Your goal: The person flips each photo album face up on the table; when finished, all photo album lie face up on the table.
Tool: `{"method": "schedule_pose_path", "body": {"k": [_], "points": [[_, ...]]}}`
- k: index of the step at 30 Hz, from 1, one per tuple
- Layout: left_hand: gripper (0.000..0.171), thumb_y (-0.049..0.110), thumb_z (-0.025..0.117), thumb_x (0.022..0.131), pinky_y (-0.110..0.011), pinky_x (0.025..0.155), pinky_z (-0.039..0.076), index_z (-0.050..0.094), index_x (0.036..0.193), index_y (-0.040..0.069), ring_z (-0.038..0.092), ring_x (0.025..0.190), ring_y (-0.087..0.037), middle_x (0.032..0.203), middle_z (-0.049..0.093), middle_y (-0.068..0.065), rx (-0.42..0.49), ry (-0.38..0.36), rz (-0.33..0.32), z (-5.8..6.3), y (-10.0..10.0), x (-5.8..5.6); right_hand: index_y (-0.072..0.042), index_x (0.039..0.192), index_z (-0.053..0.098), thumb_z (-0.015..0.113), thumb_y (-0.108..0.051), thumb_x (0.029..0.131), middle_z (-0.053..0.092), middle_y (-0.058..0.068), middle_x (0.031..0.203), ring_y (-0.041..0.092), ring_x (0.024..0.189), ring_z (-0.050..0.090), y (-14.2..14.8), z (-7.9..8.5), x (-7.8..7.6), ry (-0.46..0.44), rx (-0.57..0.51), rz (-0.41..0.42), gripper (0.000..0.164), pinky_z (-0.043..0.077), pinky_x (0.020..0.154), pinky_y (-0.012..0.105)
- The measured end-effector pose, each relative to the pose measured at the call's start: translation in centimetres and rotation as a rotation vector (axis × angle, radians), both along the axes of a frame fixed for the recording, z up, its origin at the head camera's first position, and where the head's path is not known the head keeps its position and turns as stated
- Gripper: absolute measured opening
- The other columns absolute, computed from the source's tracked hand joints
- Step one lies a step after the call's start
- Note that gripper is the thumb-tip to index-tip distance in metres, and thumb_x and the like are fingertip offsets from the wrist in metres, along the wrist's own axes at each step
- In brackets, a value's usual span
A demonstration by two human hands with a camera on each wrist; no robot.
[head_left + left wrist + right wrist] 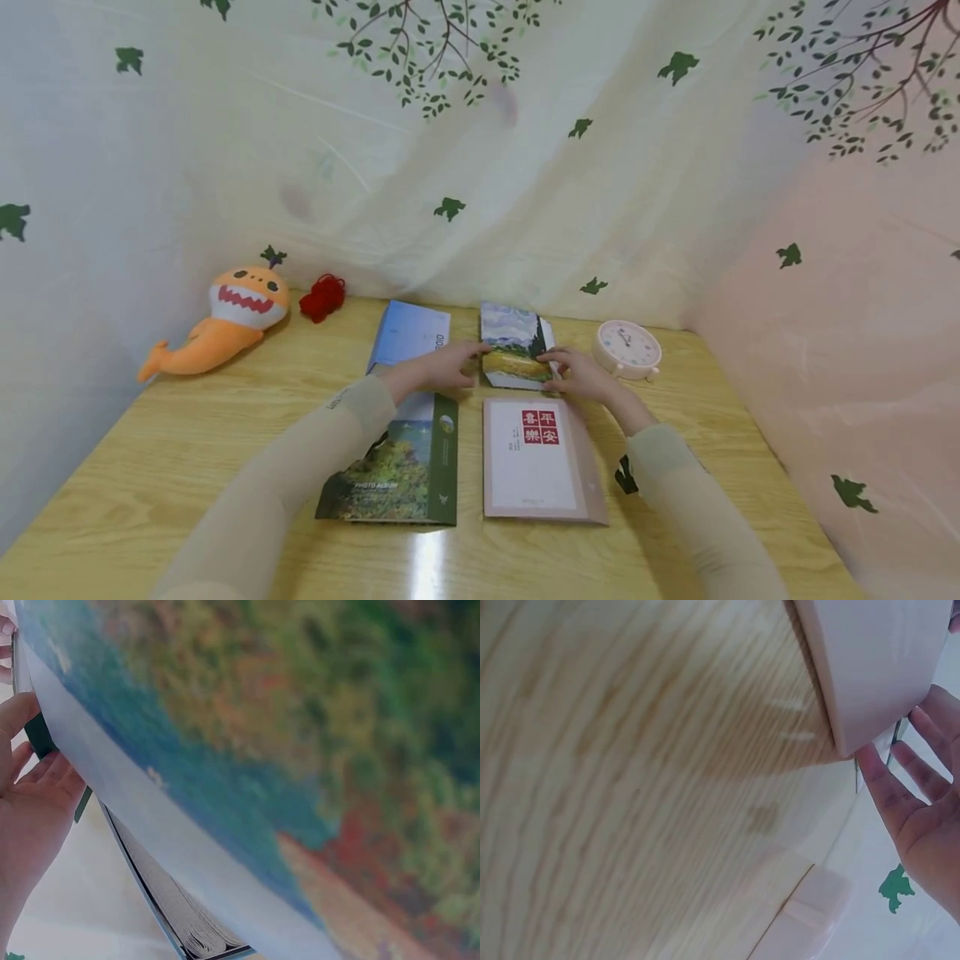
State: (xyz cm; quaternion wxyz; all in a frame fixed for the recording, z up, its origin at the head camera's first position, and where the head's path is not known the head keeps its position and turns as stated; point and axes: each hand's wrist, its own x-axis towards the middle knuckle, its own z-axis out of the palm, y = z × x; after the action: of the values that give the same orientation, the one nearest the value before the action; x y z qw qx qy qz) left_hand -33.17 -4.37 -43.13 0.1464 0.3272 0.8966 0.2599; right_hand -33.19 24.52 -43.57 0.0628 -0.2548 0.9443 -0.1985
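A book with a painted landscape cover (516, 346) lies at the back of the table, between both hands. At its left edge are the fingers of my left hand (447, 367), extended rather than curled. My right hand (581, 375) touches the right side, its fingertips over the cover's edge. In front lies a pink book with red characters (531, 467). On the left lie a green photo album (405, 467) and a blue book (412, 329), partly hidden by my left arm. The left wrist view shows the left hand (37, 795) beside the album; the right hand (937, 795) appears past the pink book.
An orange shark plush (228, 329) and a red yarn-like bundle (322, 297) sit at the back left. A pink round clock (628, 348) stands right of the right hand. Leaf-printed curtain (375, 183) closes off the table's back and sides.
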Motion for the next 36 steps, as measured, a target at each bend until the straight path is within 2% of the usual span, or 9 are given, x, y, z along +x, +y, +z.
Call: {"method": "schedule_pose_path", "body": {"k": [3, 7, 12, 15, 20, 27, 31, 33, 36], "points": [[0.071, 0.012, 0.063, 0.09, -0.042, 0.112, 0.029, 0.025, 0.15, 0.008, 0.032, 0.137, -0.03, 0.151, 0.029, -0.016, -0.021, 0.0, -0.004, 0.2, -0.1, 0.1, -0.011, 0.13, 0.057, 0.072, -0.028, 0.084, 0.05, 0.018, 0.133, 0.028, 0.099, 0.058, -0.1, 0.3, 0.1, -0.018, 0.011, -0.016, 0.052, 0.051, 0.081, 0.042], [0.071, 0.015, 0.064, 0.09, -0.043, 0.114, 0.024, 0.025, 0.149, 0.008, 0.026, 0.14, -0.032, 0.152, 0.026, -0.017, -0.07, 0.023, -0.003, 0.4, -0.2, 0.4, -0.011, 0.131, 0.056, 0.07, -0.03, 0.085, 0.054, 0.017, 0.129, 0.031, 0.103, 0.057, -0.3, 0.7, 0.5, -0.014, 0.043, 0.004, 0.051, 0.05, 0.086, 0.045], [0.067, 0.014, 0.064, 0.089, -0.043, 0.114, 0.023, 0.031, 0.147, 0.004, 0.026, 0.139, -0.033, 0.151, 0.029, -0.019, -0.074, 0.076, -0.026, 0.8, -0.5, 0.8, -0.01, 0.134, 0.053, 0.067, -0.028, 0.087, 0.05, 0.019, 0.136, 0.038, 0.124, 0.046, -1.0, 1.8, 1.5, -0.028, 0.036, 0.008, 0.052, 0.038, 0.103, 0.053], [0.063, 0.014, 0.063, 0.09, -0.045, 0.113, 0.026, 0.034, 0.145, 0.003, 0.028, 0.138, -0.034, 0.149, 0.031, -0.02, -0.055, 0.09, -0.038, 1.4, -0.9, 1.3, -0.01, 0.135, 0.051, 0.068, -0.027, 0.087, 0.048, 0.018, 0.139, 0.038, 0.129, 0.041, -1.9, 2.9, 2.6, -0.032, 0.02, 0.006, 0.054, 0.034, 0.106, 0.053], [0.057, 0.016, 0.061, 0.091, -0.048, 0.109, 0.032, 0.039, 0.143, 0.004, 0.035, 0.134, -0.036, 0.147, 0.036, -0.021, -0.021, 0.11, -0.021, 2.2, -1.8, 2.2, -0.007, 0.135, 0.051, 0.068, -0.027, 0.087, 0.052, 0.016, 0.135, 0.035, 0.124, 0.048, -3.6, 4.0, 4.4, 0.001, -0.023, 0.039, 0.054, 0.04, 0.102, 0.051], [0.051, 0.022, 0.062, 0.092, -0.047, 0.104, 0.039, 0.047, 0.136, 0.003, 0.043, 0.128, -0.033, 0.138, 0.048, -0.017, -0.025, 0.182, 0.003, 2.3, -3.9, 3.5, -0.003, 0.136, 0.048, 0.07, -0.023, 0.086, 0.052, 0.016, 0.134, 0.032, 0.119, 0.053, -5.9, 4.4, 7.6, -0.033, -0.162, 0.03, 0.058, 0.047, 0.096, 0.047], [0.049, 0.025, 0.064, 0.09, -0.044, 0.098, 0.044, 0.052, 0.131, 0.001, 0.05, 0.121, -0.031, 0.128, 0.055, -0.015, -0.029, 0.217, 0.022, 2.2, -5.1, 4.7, -0.009, 0.137, 0.049, 0.072, -0.025, 0.085, 0.053, 0.012, 0.133, 0.03, 0.114, 0.056, -7.3, 4.3, 9.6, -0.037, -0.199, -0.008, 0.059, 0.05, 0.091, 0.045], [0.049, 0.028, 0.065, 0.09, -0.043, 0.095, 0.046, 0.054, 0.13, 0.001, 0.052, 0.117, -0.029, 0.126, 0.057, -0.014, -0.04, 0.225, 0.034, 2.1, -5.6, 5.3, -0.015, 0.136, 0.049, 0.072, -0.031, 0.084, 0.057, 0.007, 0.129, 0.026, 0.107, 0.06, -8.0, 4.1, 10.6, -0.005, -0.164, -0.035, 0.06, 0.054, 0.083, 0.041], [0.05, 0.031, 0.066, 0.088, -0.042, 0.092, 0.048, 0.055, 0.129, 0.004, 0.054, 0.113, -0.027, 0.123, 0.058, -0.013, -0.051, 0.225, 0.054, 1.8, -6.1, 6.1, -0.015, 0.135, 0.05, 0.073, -0.032, 0.083, 0.059, 0.007, 0.125, 0.024, 0.104, 0.061, -8.9, 3.6, 12.1, -0.016, -0.19, -0.039, 0.059, 0.054, 0.081, 0.038]]}}
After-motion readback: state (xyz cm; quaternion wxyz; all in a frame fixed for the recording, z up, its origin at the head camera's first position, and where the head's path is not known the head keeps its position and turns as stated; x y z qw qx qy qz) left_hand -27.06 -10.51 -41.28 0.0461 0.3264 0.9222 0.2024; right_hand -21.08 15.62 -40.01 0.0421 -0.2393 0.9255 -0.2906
